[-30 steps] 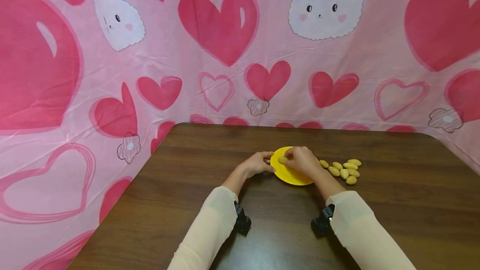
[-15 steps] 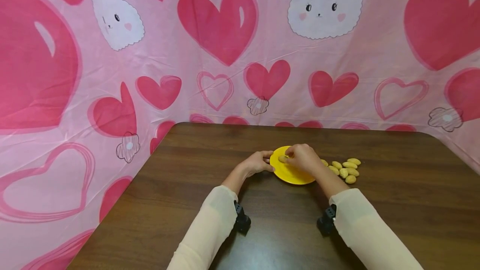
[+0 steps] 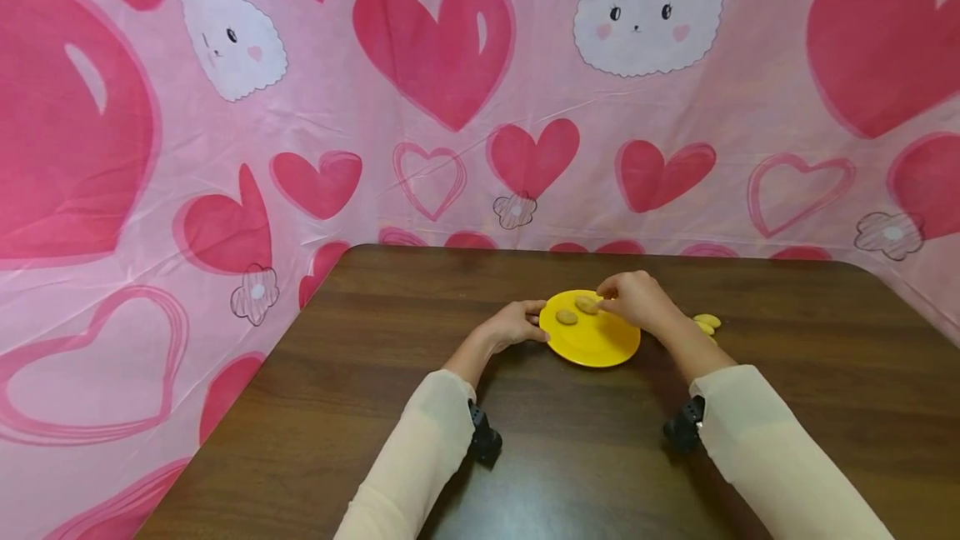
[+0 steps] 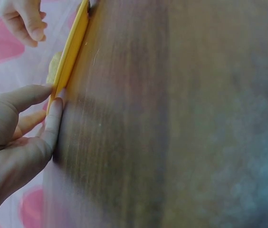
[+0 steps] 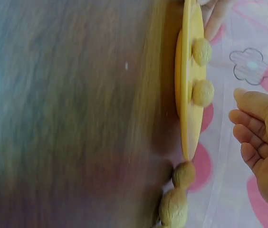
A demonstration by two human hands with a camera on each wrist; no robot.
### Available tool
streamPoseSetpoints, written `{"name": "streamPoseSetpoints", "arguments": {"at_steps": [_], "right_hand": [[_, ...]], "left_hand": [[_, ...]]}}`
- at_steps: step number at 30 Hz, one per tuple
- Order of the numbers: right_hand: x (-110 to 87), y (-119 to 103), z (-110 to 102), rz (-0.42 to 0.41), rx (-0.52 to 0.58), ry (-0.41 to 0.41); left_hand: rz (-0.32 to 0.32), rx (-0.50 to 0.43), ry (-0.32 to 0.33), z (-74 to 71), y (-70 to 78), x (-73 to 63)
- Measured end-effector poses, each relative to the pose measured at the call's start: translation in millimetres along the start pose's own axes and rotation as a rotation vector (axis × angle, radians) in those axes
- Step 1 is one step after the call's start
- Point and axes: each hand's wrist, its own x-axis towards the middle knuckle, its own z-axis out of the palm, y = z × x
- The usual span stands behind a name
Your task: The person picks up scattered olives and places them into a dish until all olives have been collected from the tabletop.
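Observation:
Near the table's middle lies a round yellow plate. My left hand holds the plate's left rim between thumb and fingers, as the left wrist view shows up close. Two small yellow-brown, rough-skinned oval pieces, like nuts in shape, rest on the plate: a left piece and a farther piece. My right hand hovers over the plate's right rear part, its fingertips beside the farther piece in the head view. In the right wrist view a gap separates its loosely bent fingers from both pieces, and they hold nothing.
More such pieces lie on the brown wooden table right of the plate, mostly hidden behind my right forearm. In the right wrist view a loose piece sits close to the plate's edge. A pink heart-patterned cloth hangs behind.
My right hand has let go of the left piece and moved right and up. The farther piece now shows on the plate. My left hand stays at the rim.

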Motion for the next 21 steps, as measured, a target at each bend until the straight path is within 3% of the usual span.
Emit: {"name": "streamPoseSetpoints", "arguments": {"at_steps": [4,12,21], "right_hand": [[-3.5,6,-6,0.040,0.026,-0.020],[-10.2,20,-14,0.008,-0.055,-0.001],[-20.3,35,-16,0.039,-0.038,-0.015]], "left_hand": [[0.000,-0.002,0.010,0.3,-2.6,2.9],[-0.002,0.002,0.013,0.8,-2.1,3.0],[-0.002,0.004,0.009,0.8,-2.8,3.4]]}}
